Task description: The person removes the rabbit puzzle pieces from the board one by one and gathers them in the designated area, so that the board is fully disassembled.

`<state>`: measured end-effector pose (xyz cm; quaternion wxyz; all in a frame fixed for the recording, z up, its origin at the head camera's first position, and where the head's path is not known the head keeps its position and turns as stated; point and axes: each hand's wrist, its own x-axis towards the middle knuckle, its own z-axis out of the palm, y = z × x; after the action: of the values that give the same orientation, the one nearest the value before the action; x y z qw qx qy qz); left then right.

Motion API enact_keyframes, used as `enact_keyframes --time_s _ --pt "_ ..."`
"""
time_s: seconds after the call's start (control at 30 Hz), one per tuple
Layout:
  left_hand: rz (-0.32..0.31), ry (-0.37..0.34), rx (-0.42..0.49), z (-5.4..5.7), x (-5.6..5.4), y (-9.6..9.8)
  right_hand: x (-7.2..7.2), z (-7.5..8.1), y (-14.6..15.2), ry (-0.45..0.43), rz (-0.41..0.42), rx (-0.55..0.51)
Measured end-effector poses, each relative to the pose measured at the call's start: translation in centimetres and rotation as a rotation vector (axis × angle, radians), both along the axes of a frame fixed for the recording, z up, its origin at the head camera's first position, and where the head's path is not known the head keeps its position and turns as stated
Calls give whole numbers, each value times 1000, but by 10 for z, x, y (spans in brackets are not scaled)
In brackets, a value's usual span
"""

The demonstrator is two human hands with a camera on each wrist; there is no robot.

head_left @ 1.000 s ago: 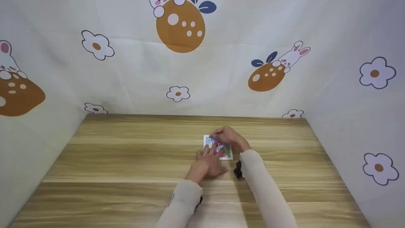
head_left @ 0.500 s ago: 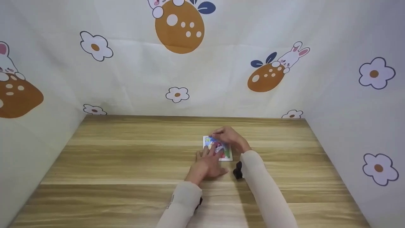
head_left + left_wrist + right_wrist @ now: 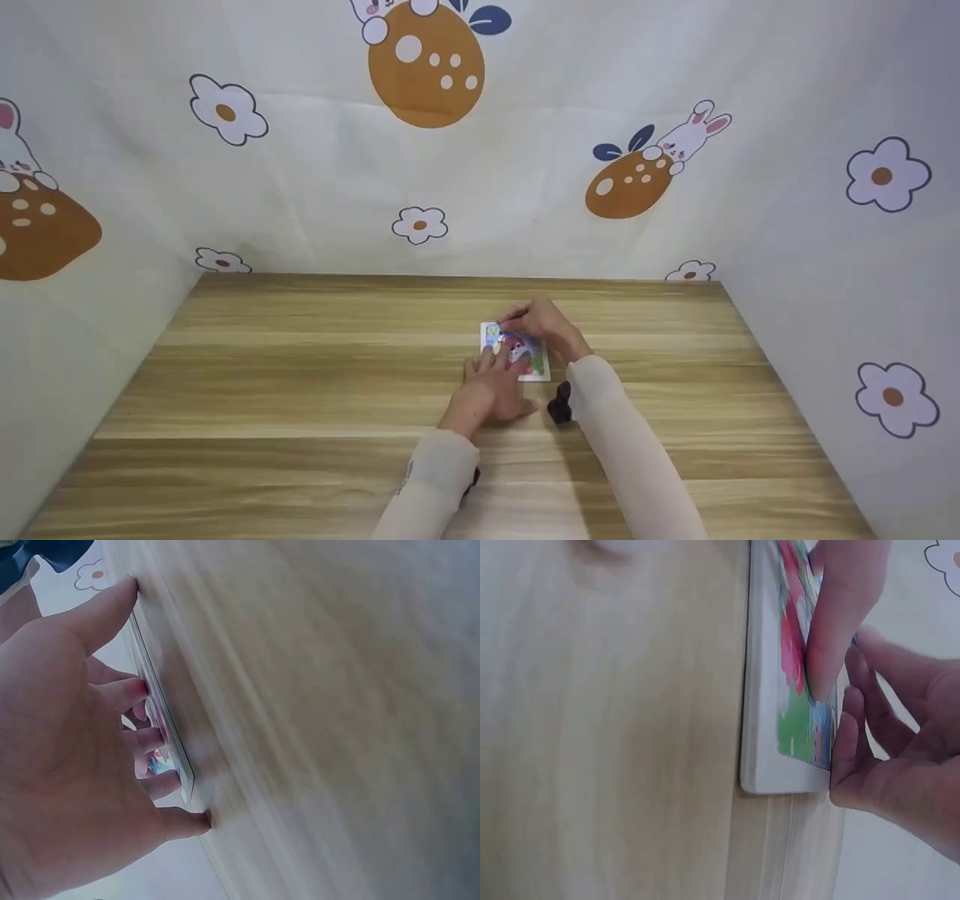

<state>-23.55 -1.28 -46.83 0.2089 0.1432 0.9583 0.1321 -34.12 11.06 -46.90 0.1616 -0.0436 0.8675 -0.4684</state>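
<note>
A small picture board (image 3: 537,364) with a white border and a colourful cartoon print lies flat on the wooden table. My left hand (image 3: 491,388) spreads over its near left part, fingers extended, some fingertips pressing on the print. In the left wrist view the thumb and little finger of the left hand (image 3: 71,742) reach the table on either side of the board. At the far edge my right hand (image 3: 541,322) pinches with bent fingers. The right wrist view shows the right hand (image 3: 900,742) at the board's corner (image 3: 769,776), its thumb against the edge; the fingers partly hide the print.
The wood-grain table (image 3: 300,375) surrounds the board. Pale cloth walls (image 3: 315,172) with rabbit and flower prints stand at the back and both sides. A dark wrist device (image 3: 560,405) hangs beneath the right sleeve (image 3: 607,409), close above the tabletop.
Both hands stay nearly in place on the board. The right wrist and its dark device have shifted very slightly left, and the view has drifted a little.
</note>
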Motion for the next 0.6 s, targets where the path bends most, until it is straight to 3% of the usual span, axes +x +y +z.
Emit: enact_keyframes --time_s 0.27,0.6 --pt "7 -10 9 1 1 -2 -3 9 7 3 -7 -39" --pt "8 -4 12 0 0 -2 -7 32 46 11 -6 -8"
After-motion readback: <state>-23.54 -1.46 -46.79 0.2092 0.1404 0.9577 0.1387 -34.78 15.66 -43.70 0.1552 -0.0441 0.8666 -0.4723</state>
